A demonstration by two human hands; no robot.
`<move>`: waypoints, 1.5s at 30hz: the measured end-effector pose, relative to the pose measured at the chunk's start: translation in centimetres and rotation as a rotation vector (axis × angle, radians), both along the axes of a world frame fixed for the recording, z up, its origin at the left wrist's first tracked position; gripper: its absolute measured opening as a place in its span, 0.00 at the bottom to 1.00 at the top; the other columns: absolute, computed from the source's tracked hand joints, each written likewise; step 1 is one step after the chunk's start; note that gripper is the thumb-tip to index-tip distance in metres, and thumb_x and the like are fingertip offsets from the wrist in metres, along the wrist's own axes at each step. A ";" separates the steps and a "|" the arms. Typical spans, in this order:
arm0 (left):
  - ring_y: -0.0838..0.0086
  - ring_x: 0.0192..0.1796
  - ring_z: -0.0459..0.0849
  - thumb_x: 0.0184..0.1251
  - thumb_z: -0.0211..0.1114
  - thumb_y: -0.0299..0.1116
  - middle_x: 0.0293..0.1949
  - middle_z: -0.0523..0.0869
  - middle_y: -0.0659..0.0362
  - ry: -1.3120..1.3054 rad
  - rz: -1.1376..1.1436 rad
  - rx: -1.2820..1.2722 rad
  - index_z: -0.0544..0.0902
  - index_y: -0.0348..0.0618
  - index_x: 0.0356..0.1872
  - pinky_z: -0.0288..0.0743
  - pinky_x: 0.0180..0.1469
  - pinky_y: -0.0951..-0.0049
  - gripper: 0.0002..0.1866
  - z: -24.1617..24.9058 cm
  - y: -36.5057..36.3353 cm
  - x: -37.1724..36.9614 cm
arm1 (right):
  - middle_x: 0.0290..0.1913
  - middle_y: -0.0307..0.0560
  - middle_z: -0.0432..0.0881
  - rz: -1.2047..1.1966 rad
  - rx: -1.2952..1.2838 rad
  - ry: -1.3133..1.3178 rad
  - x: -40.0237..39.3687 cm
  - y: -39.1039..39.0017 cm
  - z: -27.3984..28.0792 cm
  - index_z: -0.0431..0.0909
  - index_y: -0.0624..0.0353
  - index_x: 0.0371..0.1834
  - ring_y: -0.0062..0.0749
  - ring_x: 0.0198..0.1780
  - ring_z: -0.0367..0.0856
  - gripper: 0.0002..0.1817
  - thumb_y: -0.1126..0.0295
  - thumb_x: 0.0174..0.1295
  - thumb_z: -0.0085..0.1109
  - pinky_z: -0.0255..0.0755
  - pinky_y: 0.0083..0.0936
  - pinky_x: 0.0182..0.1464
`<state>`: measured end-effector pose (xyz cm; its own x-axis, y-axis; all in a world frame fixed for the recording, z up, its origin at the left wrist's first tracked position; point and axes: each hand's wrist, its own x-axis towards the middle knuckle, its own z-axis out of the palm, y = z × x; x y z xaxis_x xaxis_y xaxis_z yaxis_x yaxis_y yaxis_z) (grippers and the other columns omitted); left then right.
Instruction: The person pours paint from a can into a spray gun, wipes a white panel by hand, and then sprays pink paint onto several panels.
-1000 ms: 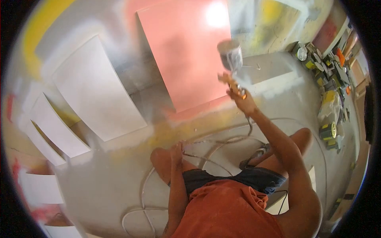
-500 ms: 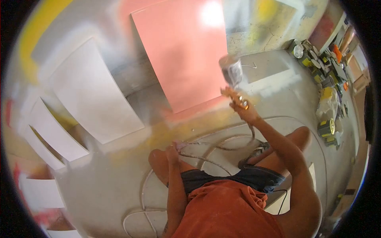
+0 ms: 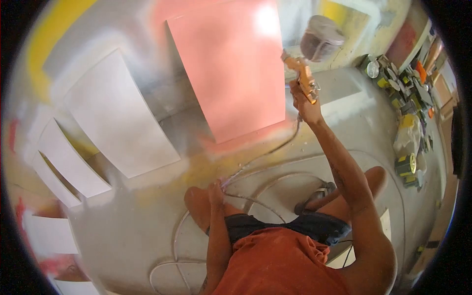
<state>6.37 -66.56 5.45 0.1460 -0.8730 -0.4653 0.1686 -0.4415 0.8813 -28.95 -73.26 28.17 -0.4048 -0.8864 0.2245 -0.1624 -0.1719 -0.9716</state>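
My right hand [image 3: 309, 109] is wrapped round the handle of a paint spray gun [image 3: 306, 77], whose grey cup [image 3: 322, 39] is slightly blurred. The gun is raised beside the right edge of a pink panel [image 3: 231, 73] that leans against the wall, its nozzle end turned left toward that edge. A hose [image 3: 265, 153] runs from below the gun to my left hand [image 3: 215, 191], which is closed on it above my left knee.
White panels [image 3: 118, 115] lean along the wall to the left. Hose loops [image 3: 175, 236] lie on the floor around my legs. Several paint cans [image 3: 406, 164] and other clutter line the right side. Overspray marks the wall and floor.
My right hand has lifted the spray gun upward along the panel's right edge, and the cup now tilts right. The hose is drawn up with it. My left hand has stayed nearly in place.
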 end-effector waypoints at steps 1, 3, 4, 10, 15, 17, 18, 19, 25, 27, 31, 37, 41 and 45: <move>0.80 0.16 0.65 0.68 0.59 0.38 0.16 0.67 0.67 -0.036 0.078 0.076 0.72 0.46 0.20 0.58 0.20 0.75 0.16 0.1 0.1 -0.3 | 0.23 0.30 0.70 0.032 -0.073 -0.082 -0.5 -0.1 0.3 0.77 0.56 0.32 0.12 0.22 0.62 0.11 0.61 0.67 0.60 0.57 0.16 0.23; 0.80 0.17 0.66 0.68 0.60 0.39 0.16 0.67 0.67 0.006 0.098 0.049 0.72 0.46 0.21 0.58 0.19 0.75 0.16 -1.0 -0.1 0.1 | 0.22 0.27 0.64 0.011 -0.086 -0.138 0.0 0.3 0.4 0.73 0.53 0.29 0.10 0.20 0.57 0.11 0.63 0.68 0.57 0.53 0.14 0.21; 0.80 0.17 0.66 0.67 0.61 0.40 0.17 0.67 0.67 0.042 0.124 0.021 0.73 0.46 0.22 0.57 0.19 0.75 0.15 -1.2 -0.2 0.2 | 0.20 0.24 0.59 -0.004 -0.099 -0.200 0.3 0.8 0.5 0.68 0.50 0.26 0.08 0.18 0.52 0.12 0.64 0.68 0.54 0.48 0.12 0.19; 0.80 0.18 0.67 0.67 0.61 0.39 0.16 0.69 0.67 0.028 -0.037 -0.079 0.74 0.46 0.20 0.58 0.20 0.76 0.16 -2.0 -0.4 0.7 | 0.31 0.36 0.78 0.077 0.500 0.111 -1.9 7.4 -7.9 0.77 0.60 0.42 0.19 0.31 0.74 0.15 0.59 0.64 0.64 0.69 0.19 0.33; 0.80 0.18 0.68 0.67 0.62 0.38 0.15 0.69 0.66 -0.532 -0.305 -0.358 0.73 0.45 0.16 0.58 0.21 0.75 0.19 -7.1 -0.9 1.3 | 0.23 0.36 0.73 0.103 0.821 0.068 -1.1 9.5 -9.7 0.75 0.57 0.32 0.17 0.17 0.65 0.16 0.54 0.61 0.62 0.61 0.20 0.18; 0.80 0.18 0.68 0.67 0.62 0.38 0.14 0.68 0.66 -0.869 -0.430 -0.614 0.72 0.45 0.14 0.57 0.21 0.75 0.20 -7.5 -1.2 1.5 | 0.23 0.36 0.73 0.082 0.741 0.093 -1.5 8.0 -10.4 0.75 0.56 0.32 0.17 0.17 0.65 0.16 0.54 0.61 0.62 0.61 0.20 0.18; 0.80 0.17 0.67 0.68 0.62 0.39 0.14 0.68 0.66 -0.524 -0.266 -0.357 0.71 0.45 0.14 0.57 0.20 0.75 0.21 -4.2 -0.6 0.6 | 0.23 0.35 0.72 0.060 0.669 0.118 -1.9 7.1 -10.2 0.75 0.56 0.31 0.16 0.17 0.65 0.16 0.54 0.61 0.62 0.60 0.20 0.17; 0.80 0.17 0.66 0.68 0.62 0.39 0.14 0.68 0.67 -0.178 -0.103 -0.100 0.71 0.45 0.14 0.57 0.20 0.74 0.21 -2.3 -0.2 0.0 | 0.23 0.33 0.72 0.054 0.550 0.158 -2.1 5.7 -9.5 0.75 0.56 0.31 0.16 0.18 0.65 0.15 0.55 0.62 0.61 0.59 0.19 0.18; 0.81 0.16 0.63 0.69 0.61 0.40 0.15 0.66 0.67 -0.173 0.030 -0.069 0.67 0.49 0.14 0.55 0.19 0.75 0.22 1.0 0.0 0.2 | 0.25 0.30 0.72 -0.048 0.027 -0.038 -1.3 0.3 -1.2 0.78 0.60 0.33 0.16 0.27 0.68 0.14 0.59 0.67 0.60 0.64 0.19 0.29; 0.81 0.16 0.63 0.69 0.61 0.40 0.15 0.66 0.67 -0.139 0.055 -0.071 0.66 0.49 0.14 0.56 0.19 0.75 0.22 1.1 0.1 0.1 | 0.21 0.26 0.65 -0.049 -0.069 -0.158 -1.4 0.0 -0.3 0.72 0.49 0.28 0.09 0.18 0.57 0.11 0.61 0.68 0.57 0.51 0.14 0.18; 0.81 0.16 0.64 0.70 0.60 0.40 0.15 0.66 0.67 -0.770 -0.186 -0.342 0.65 0.51 0.14 0.58 0.19 0.76 0.23 3.9 0.6 0.3 | 0.20 0.25 0.64 -0.016 0.002 -0.077 -2.6 2.1 -3.8 0.71 0.49 0.30 0.09 0.17 0.57 0.10 0.61 0.69 0.56 0.50 0.14 0.17; 0.72 0.18 0.70 0.67 0.61 0.34 0.16 0.72 0.60 -1.510 -0.462 -1.079 0.77 0.41 0.23 0.65 0.23 0.68 0.13 -12.9 -2.5 3.0 | 0.28 0.34 0.76 0.040 0.594 0.108 -1.9 9.4 -7.8 0.77 0.63 0.38 0.18 0.29 0.71 0.17 0.58 0.63 0.61 0.67 0.22 0.30; 0.62 0.20 0.74 0.65 0.59 0.32 0.17 0.76 0.54 -0.422 -0.363 -0.116 0.81 0.38 0.30 0.67 0.26 0.62 0.09 -4.2 -1.2 0.8 | 0.22 0.33 0.71 0.067 0.788 0.081 -2.8 9.1 -10.8 0.76 0.57 0.37 0.16 0.18 0.64 0.16 0.55 0.62 0.63 0.60 0.20 0.19; 0.67 0.19 0.72 0.68 0.57 0.35 0.16 0.75 0.57 -0.815 -0.463 -0.615 0.79 0.38 0.25 0.64 0.24 0.64 0.13 -6.9 -2.0 2.0 | 0.22 0.31 0.70 -0.022 0.394 0.076 -3.2 4.6 -7.8 0.76 0.55 0.35 0.15 0.19 0.63 0.14 0.56 0.62 0.63 0.58 0.19 0.19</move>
<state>8.37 -68.60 -1.50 -0.1880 -0.9706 0.1503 -0.6255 0.2364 0.7435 -32.12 -68.65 20.40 -0.4204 -0.9018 -0.1006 -0.2355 0.2155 -0.9477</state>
